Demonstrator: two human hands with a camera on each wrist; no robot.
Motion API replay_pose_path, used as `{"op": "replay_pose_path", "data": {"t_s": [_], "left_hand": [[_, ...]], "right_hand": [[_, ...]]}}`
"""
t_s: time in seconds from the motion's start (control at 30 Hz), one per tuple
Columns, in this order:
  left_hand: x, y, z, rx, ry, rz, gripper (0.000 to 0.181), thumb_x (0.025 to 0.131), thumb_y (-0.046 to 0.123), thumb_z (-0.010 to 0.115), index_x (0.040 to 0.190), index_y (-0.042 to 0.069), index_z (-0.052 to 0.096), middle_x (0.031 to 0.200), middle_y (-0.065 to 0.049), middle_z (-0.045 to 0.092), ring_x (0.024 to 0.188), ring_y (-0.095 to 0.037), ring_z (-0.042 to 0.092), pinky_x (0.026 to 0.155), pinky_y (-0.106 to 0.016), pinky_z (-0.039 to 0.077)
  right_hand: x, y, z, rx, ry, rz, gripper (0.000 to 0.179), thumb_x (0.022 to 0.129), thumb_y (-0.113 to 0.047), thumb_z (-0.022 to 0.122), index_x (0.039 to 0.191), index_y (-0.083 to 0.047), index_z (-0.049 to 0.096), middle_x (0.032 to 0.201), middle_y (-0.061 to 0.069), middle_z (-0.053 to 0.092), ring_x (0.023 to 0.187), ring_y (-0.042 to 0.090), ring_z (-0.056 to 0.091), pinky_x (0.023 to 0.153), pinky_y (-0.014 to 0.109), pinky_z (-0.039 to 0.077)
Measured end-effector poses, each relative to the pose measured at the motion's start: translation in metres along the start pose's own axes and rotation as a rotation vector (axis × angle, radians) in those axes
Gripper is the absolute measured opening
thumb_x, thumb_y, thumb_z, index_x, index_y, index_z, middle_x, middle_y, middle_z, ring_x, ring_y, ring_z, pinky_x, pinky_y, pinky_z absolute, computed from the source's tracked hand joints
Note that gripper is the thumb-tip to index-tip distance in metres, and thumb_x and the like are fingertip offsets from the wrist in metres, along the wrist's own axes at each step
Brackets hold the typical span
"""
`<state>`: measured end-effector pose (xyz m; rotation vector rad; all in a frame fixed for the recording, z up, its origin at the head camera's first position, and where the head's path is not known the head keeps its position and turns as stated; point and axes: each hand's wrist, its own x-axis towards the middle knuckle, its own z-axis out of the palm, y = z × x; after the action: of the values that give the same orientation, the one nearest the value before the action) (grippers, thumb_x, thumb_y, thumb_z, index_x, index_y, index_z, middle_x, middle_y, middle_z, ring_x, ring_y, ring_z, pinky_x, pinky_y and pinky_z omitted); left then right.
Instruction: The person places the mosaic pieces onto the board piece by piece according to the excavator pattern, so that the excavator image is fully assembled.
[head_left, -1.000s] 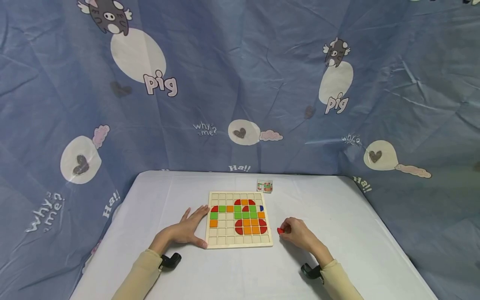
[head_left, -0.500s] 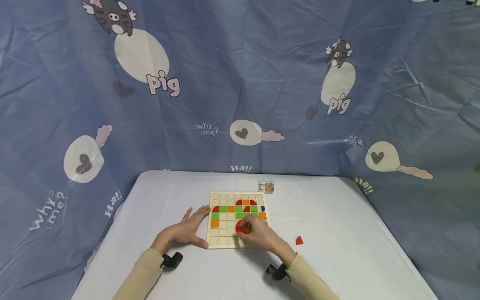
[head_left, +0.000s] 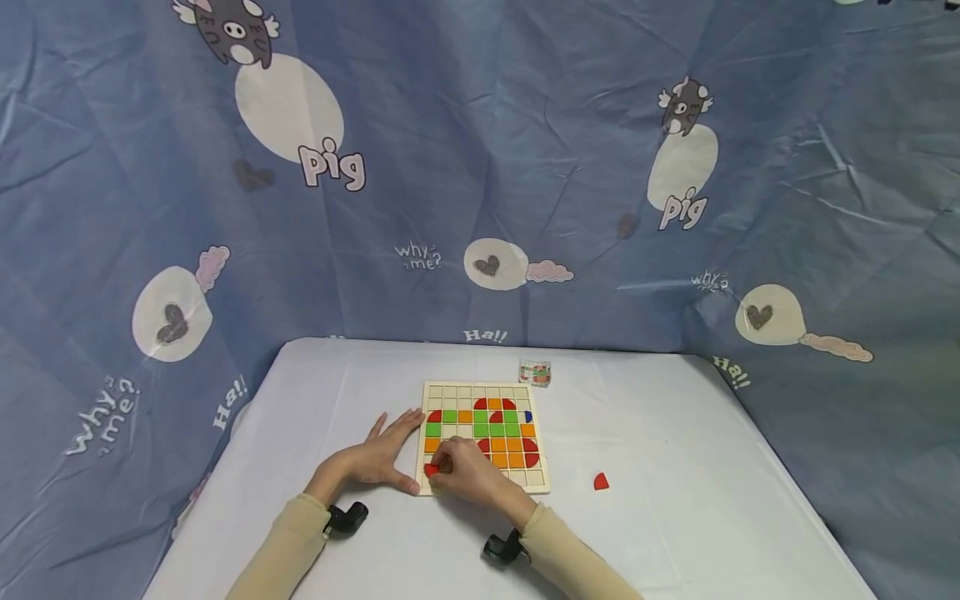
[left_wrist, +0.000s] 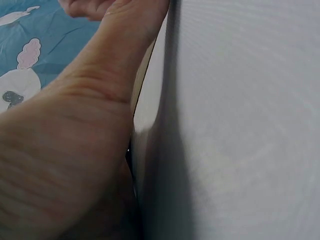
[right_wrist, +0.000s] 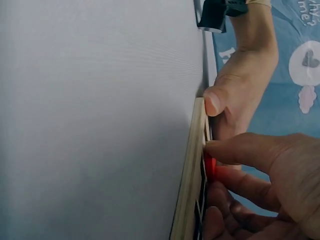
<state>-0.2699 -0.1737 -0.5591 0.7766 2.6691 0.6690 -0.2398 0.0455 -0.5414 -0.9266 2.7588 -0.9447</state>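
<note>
A square wooden grid board [head_left: 543, 490] lies on the white table, its cells partly filled with red, green and orange tiles and a small blue one. My left hand [head_left: 375, 461] rests at the board's left edge, fingers spread and thumb touching the near left corner. Over the lower left cells, my right hand [head_left: 471, 475] pinches a red quarter-round tile [head_left: 431, 470] between thumb and fingers. The right wrist view shows that red tile [right_wrist: 210, 167] at the board's surface; whether it is seated in a cell I cannot tell. Some cells are hidden under the right hand.
Another red quarter-round tile [head_left: 601, 481] lies on the table to the right of the board. Behind the board's far right corner is a small printed card [head_left: 535, 372]. A blue patterned cloth [head_left: 480, 167] hangs beyond the table.
From the table right of the board, my right hand has carried the red tile leftward across the board to its lower left cells. The left hand stays at the board's edge.
</note>
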Motion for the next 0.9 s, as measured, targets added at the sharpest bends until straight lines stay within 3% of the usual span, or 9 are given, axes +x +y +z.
{"op": "replay_pose_path", "data": {"t_s": [0.3,0.7,0.9], "left_hand": [[0.001,0.0,-0.001,0.006,-0.003,-0.004,0.126,0.066,0.069,0.074,0.155,0.007,0.011,0.164,-0.01,0.008,0.151,-0.03,0.003,0.118,-0.06,-0.009],[-0.001,0.001,-0.001,0.005,-0.007,-0.001,0.125,0.066,0.068,0.074,0.155,0.007,0.011,0.163,-0.011,0.009,0.151,-0.03,0.004,0.118,-0.06,-0.009],[0.0,0.0,-0.001,0.003,0.0,0.001,0.126,0.066,0.069,0.074,0.156,0.008,0.011,0.163,-0.01,0.009,0.151,-0.03,0.004,0.118,-0.059,-0.009]], "right_hand": [[0.009,0.0,0.002,-0.008,0.04,0.031,0.015,0.082,-0.012,0.074,0.094,-0.005,0.069,0.086,-0.001,0.059,0.072,0.003,0.052,0.061,0.011,0.046],[0.012,-0.002,0.001,0.003,0.032,0.063,0.013,0.082,-0.01,0.075,0.093,-0.005,0.071,0.086,0.0,0.062,0.072,0.002,0.053,0.061,0.011,0.047],[0.014,-0.002,0.001,0.073,0.029,0.118,0.012,0.081,-0.007,0.076,0.091,-0.005,0.07,0.082,-0.001,0.065,0.07,0.001,0.052,0.061,0.012,0.048]]}}
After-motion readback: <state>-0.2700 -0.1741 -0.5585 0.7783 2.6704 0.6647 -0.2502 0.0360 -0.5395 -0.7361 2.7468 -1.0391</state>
